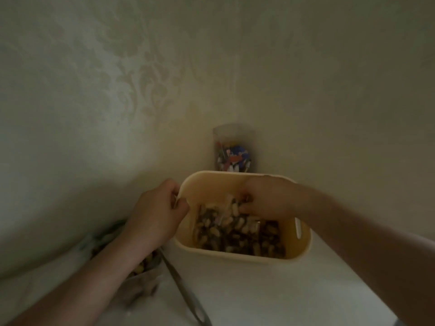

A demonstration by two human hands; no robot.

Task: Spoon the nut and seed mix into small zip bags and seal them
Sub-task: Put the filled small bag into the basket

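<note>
A: Against the far corner wall, the cream tub (303,251) holds filled zip bags (226,222); right hand (266,201) fingers curl on one, left hand (156,212) pinches the rim.

B: Handling?

A: Probably light, slippery film; grip the sealed edge. Walls crowd far and left; the near surface (282,295) offers room.

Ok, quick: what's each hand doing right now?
Left hand: grips the left rim of the cream plastic bin.
Right hand: inside the bin, fingers pinching a small clear zip bag of nuts.
</note>
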